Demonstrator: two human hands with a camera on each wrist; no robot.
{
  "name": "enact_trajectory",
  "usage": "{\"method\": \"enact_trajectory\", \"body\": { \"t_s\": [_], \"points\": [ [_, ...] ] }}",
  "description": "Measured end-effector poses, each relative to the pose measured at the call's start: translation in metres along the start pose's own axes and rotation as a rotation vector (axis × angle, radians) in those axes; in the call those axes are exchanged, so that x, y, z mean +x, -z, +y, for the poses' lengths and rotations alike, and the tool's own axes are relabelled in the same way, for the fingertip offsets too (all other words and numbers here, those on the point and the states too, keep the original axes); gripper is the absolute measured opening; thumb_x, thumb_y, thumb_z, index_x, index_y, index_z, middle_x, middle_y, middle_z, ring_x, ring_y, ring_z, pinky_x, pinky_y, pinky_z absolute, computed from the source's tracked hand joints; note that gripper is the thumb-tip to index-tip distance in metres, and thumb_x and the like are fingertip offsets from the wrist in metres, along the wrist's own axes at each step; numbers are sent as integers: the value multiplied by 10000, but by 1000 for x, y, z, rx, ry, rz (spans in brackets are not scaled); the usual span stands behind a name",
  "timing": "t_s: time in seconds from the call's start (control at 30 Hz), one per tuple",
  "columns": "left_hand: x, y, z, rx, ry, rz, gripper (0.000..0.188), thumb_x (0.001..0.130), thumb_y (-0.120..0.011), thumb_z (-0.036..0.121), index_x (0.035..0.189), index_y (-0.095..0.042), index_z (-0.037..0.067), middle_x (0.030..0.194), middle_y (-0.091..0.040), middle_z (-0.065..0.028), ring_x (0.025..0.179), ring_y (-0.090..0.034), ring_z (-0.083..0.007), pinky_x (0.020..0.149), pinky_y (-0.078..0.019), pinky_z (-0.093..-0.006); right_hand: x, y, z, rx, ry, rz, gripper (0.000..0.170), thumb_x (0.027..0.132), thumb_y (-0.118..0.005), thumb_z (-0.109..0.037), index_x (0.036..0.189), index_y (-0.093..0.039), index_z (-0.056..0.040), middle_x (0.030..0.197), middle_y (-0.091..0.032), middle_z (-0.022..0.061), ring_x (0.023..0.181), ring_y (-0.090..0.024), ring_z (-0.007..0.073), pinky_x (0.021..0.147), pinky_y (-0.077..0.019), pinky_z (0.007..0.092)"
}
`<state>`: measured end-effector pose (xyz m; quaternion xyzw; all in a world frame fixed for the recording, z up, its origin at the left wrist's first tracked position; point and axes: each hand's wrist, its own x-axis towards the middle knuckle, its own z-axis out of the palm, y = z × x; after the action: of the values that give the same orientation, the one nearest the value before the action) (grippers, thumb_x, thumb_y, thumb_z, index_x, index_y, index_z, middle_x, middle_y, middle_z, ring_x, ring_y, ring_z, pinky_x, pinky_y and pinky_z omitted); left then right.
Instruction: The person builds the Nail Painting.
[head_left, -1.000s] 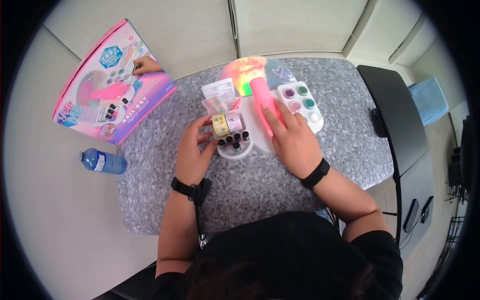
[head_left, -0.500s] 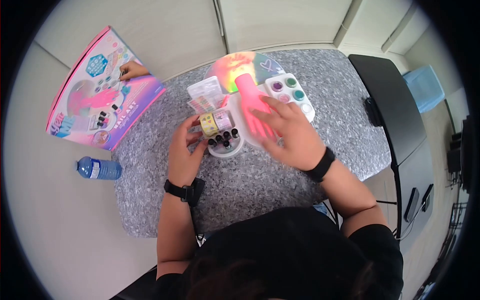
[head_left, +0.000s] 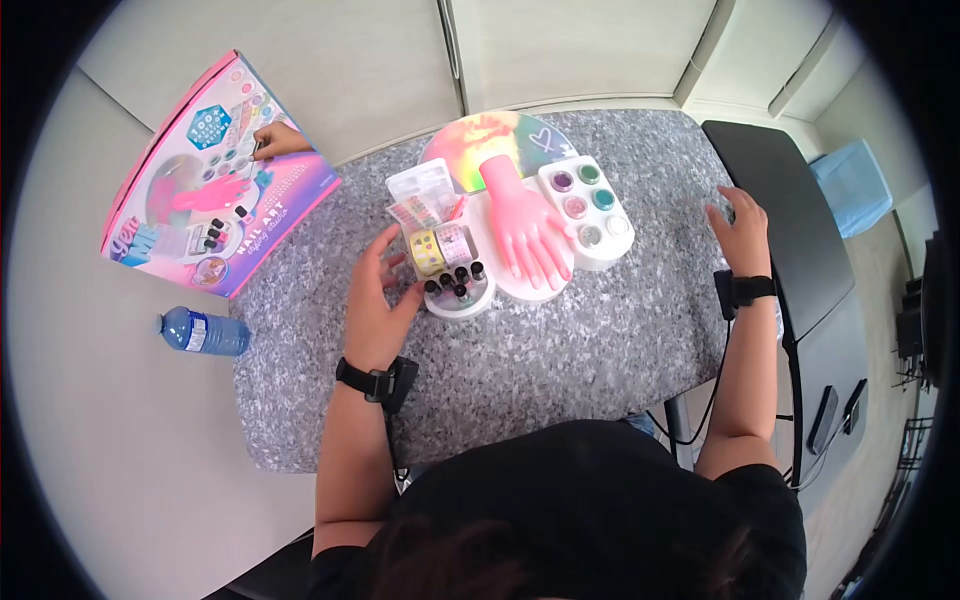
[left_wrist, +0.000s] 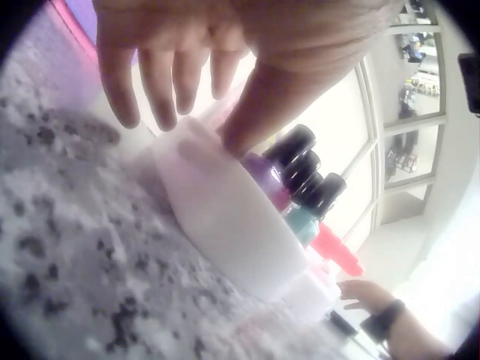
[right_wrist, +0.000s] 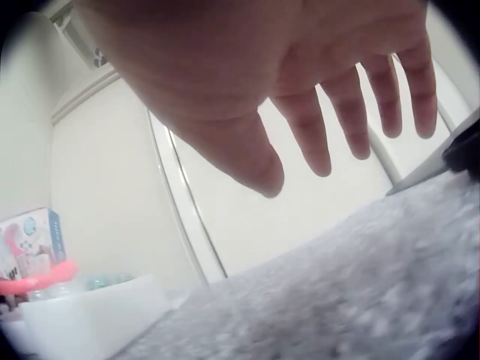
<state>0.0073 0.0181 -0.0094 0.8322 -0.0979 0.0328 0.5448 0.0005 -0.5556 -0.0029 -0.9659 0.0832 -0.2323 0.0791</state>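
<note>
In the head view a pink model hand [head_left: 527,225] lies palm down on a white base, fingers toward the person. Left of it, a white tray [head_left: 462,309] bears a yellow patterned roll [head_left: 426,252], a pale patterned roll and several black-capped polish bottles [head_left: 461,290]. The person's left hand [head_left: 378,313] is at the tray's left side, fingers relaxed; the left wrist view shows its thumb [left_wrist: 259,112] at the tray's rim. Over the table's right side, the right hand [head_left: 742,236] is raised with spread fingers, holding nothing. A white palette [head_left: 612,245] with glitter pots stands right of the model hand.
A nail art box [head_left: 215,185] stands at the left back, with a water bottle [head_left: 205,332] below it. An iridescent disc [head_left: 457,150] rises behind the set. On the right are a black table [head_left: 765,185] and a blue bin [head_left: 851,188].
The right hand has left the pink model hand and moved right, over the table's right side. The model hand stays on its base. The left hand remains beside the tray.
</note>
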Motion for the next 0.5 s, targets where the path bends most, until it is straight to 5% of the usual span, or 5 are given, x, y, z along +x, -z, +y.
{"method": "enact_trajectory", "body": {
  "t_s": [0.17,0.23,0.27,0.33,0.5],
  "points": [
    [5,-3,-22,-81,-38,-55,918,961,-790,-19,1757,-352,105,1759,-459,-181,1590,-501,-369,1259,-458,-513,28,1,-77,504,-42,-218,471,1059,-778,-355,1426,-755,-60,1477,-738,174,1432,-641,339,1181,-505,456],
    [10,0,-29,-114,-26,-72,921,969,-779,-17,1767,-334,103,1773,-437,-181,1613,-468,-371,1282,-432,-518,56,-17,-94,845,-29,-510,500,1105,-731,-397,1481,-725,-69,1532,-708,130,1432,-636,291,1189,-506,422],
    [12,2,-33,-150,-9,-96,925,977,-767,-15,1776,-316,101,1787,-415,-181,1635,-435,-374,1304,-405,-523,68,-29,-102,850,-20,-511,500,1105,-731,-397,1481,-725,-69,1532,-708,130,1432,-636,291,1189,-506,422],
    [18,9,-38,-272,21,-83,910,988,-761,2,1776,-315,93,1793,-406,-177,1640,-424,-375,1314,-392,-521,91,-57,-115,1256,-234,-725,584,1174,-624,-408,1623,-593,-36,1613,-644,117,1480,-596,259,1223,-498,411],
    [48,21,-11,-530,176,-27,829,1049,-716,107,1772,-313,53,1775,-431,-158,1607,-468,-343,1331,-376,-459,117,-90,-128,1498,-335,-888,580,1203,-550,-396,1604,-547,22,1565,-660,148,1380,-661,234,1195,-531,386]
  ]
}}
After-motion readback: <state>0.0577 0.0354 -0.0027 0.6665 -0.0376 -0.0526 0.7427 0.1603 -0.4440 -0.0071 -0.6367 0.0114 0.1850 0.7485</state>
